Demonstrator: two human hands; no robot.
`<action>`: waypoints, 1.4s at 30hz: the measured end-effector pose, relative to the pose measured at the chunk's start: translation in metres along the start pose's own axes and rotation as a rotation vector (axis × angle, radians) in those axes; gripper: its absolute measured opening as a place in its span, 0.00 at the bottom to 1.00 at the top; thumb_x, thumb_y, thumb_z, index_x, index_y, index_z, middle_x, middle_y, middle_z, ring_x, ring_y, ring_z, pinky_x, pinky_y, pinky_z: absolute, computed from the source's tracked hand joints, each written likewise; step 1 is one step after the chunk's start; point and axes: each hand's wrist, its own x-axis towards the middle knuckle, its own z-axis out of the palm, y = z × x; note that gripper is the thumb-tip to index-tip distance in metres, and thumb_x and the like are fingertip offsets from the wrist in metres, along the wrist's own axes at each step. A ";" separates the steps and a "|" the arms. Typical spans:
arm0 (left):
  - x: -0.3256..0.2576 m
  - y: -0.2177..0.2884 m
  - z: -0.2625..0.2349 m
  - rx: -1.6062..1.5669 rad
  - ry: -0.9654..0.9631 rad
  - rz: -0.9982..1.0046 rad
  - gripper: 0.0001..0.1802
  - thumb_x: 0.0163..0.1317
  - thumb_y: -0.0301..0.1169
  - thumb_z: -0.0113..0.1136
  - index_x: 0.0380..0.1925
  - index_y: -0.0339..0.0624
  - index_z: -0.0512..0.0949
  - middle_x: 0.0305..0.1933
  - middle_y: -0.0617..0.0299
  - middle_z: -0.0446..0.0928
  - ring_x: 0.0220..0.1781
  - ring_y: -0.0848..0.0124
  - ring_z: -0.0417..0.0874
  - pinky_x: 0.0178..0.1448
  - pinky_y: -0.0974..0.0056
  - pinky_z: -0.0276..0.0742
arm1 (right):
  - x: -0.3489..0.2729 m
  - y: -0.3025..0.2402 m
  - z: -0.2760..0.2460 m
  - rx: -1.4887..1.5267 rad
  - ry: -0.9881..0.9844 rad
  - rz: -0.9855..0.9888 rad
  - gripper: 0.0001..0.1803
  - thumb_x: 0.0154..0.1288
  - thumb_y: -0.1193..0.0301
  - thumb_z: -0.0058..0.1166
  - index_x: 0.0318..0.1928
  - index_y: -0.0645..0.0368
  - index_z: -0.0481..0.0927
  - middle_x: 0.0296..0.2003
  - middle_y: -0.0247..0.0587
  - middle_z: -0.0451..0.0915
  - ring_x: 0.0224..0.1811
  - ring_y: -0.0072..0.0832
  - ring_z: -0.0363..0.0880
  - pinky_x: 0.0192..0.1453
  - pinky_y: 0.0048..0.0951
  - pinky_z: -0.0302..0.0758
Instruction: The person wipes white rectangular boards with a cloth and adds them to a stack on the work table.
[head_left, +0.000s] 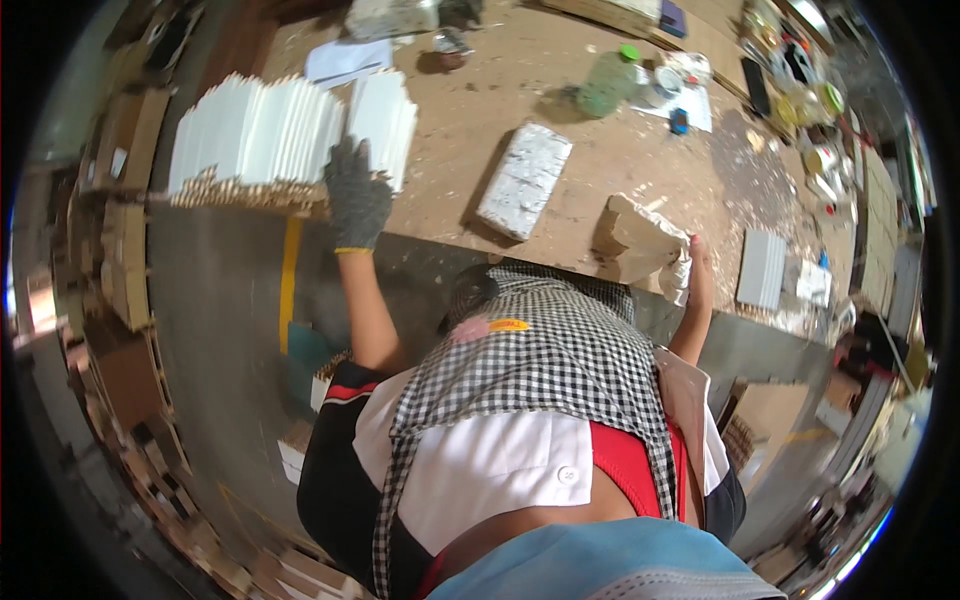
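Observation:
My left hand [358, 195], in a dark grey knit glove with a yellow cuff, lies with fingers stretched out against the near side of a row of white-faced wooden strips [265, 130]. Its fingertips touch the row close to where a smaller group of the same strips [382, 118] begins. At the table's front edge my bare right hand [698, 270] grips a curled beige-and-white sheet [645, 240] that looks like worn sandpaper. Most of the right fingers are hidden behind the sheet. Between both hands a white-spattered block [525, 182] rests on the wooden table [450, 180].
A green-capped bottle [608, 82], a small blue item [679, 121] and a white cup [662, 85] stand farther back. Several grooved white pieces [762, 268] lie at the right. White papers [348, 62] sit behind the strips. Cardboard boxes [125, 265] line the left side.

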 end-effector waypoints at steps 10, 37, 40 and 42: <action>0.116 0.002 0.057 0.359 -0.391 -0.407 0.67 0.45 0.76 0.58 0.72 0.34 0.56 0.72 0.36 0.62 0.72 0.45 0.66 0.74 0.50 0.62 | 0.072 -0.006 -0.112 -0.973 0.438 -0.036 0.27 0.53 0.53 0.58 0.49 0.57 0.82 0.46 0.51 0.83 0.48 0.47 0.81 0.50 0.43 0.77; 0.100 0.044 -0.013 0.180 0.349 0.006 0.24 0.61 0.45 0.66 0.43 0.33 0.81 0.47 0.46 0.82 0.55 0.47 0.78 0.61 0.46 0.72 | 0.112 -0.002 -0.239 -1.079 0.310 0.432 0.34 0.40 0.45 0.71 0.42 0.59 0.87 0.41 0.47 0.87 0.42 0.39 0.87 0.46 0.37 0.81; 0.091 0.068 -0.030 0.163 0.425 -0.014 0.20 0.62 0.42 0.66 0.43 0.35 0.80 0.51 0.47 0.80 0.56 0.47 0.77 0.64 0.46 0.70 | 0.096 0.021 -0.228 -0.395 0.209 0.380 0.31 0.47 0.48 0.69 0.40 0.64 0.87 0.38 0.47 0.87 0.37 0.35 0.87 0.41 0.35 0.82; 0.082 0.091 -0.034 0.073 0.422 -0.031 0.22 0.66 0.45 0.61 0.47 0.35 0.80 0.57 0.46 0.77 0.65 0.49 0.72 0.71 0.46 0.65 | 0.074 0.006 -0.169 0.031 0.003 0.467 0.30 0.55 0.51 0.65 0.46 0.65 0.83 0.39 0.46 0.86 0.36 0.35 0.86 0.41 0.35 0.83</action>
